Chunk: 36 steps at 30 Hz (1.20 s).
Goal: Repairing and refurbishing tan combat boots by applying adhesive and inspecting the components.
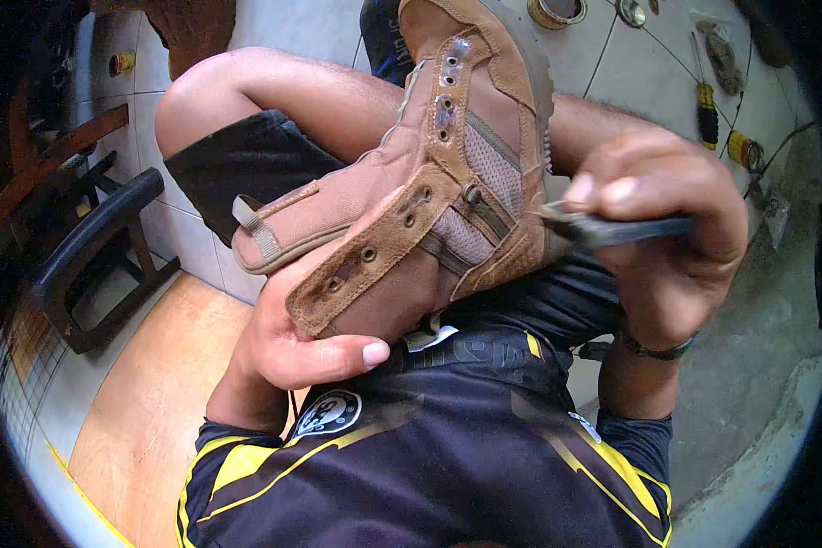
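Note:
A tan boot [502, 73] with suede trims, mesh panels and metal eyelets lies sideways across my lap, unlaced. My left hand [310, 352] is wrapped round its upper shaft, thumb along the lower edge, other fingers mostly hidden. My right hand [676, 210] grips a dark, narrow tool [639, 233], possibly a blade, with its tip at the boot's side near the sole. A small pale strand or scrap shows under the right fingertips; I cannot tell what it is.
A black plastic frame [96, 237] and wooden board [142, 365] are at left. On the tiled floor [603, 55] at upper right lie a tin [553, 14], a yellow-handled screwdriver [707, 119] and a small yellow can [744, 152]. My crossed legs surround the boot.

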Each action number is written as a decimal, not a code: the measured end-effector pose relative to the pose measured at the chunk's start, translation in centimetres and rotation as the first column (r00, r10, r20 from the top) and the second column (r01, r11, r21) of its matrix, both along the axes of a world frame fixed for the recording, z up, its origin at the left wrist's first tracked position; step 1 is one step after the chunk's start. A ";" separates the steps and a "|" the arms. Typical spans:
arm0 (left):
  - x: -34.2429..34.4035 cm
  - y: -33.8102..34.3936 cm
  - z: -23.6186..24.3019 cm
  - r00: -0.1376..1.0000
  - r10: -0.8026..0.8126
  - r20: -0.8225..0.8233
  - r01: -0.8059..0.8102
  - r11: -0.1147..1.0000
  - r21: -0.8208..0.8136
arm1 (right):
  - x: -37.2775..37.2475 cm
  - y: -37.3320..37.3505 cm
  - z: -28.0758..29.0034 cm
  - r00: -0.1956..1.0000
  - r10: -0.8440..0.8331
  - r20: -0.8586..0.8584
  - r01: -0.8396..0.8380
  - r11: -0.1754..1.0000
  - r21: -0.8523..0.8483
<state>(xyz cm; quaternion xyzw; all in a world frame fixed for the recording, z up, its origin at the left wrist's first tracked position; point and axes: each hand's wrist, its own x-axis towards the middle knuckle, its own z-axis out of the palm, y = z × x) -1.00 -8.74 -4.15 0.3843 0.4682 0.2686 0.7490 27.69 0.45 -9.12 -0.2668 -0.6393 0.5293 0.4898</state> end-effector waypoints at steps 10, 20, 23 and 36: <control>1.0 -0.7 0.7 0.984 0.169 -0.062 -0.176 0.978 -0.112 | -0.8 -2.8 0.1 0.990 -0.120 0.072 0.132 0.973 -0.187; 1.5 -1.2 0.4 0.960 0.267 -0.088 -0.276 0.954 -0.121 | -4.5 -4.3 -1.5 0.966 -0.187 0.177 0.232 0.932 -0.280; 1.3 -1.2 0.4 0.960 0.265 -0.091 -0.275 0.955 -0.112 | -4.5 -4.3 -1.6 0.984 -0.122 0.131 0.155 0.946 -0.285; 1.0 -1.5 0.1 0.970 0.233 -0.064 -0.237 0.969 -0.065 | -4.7 -4.1 -1.2 0.989 -0.132 0.072 0.150 0.879 -0.452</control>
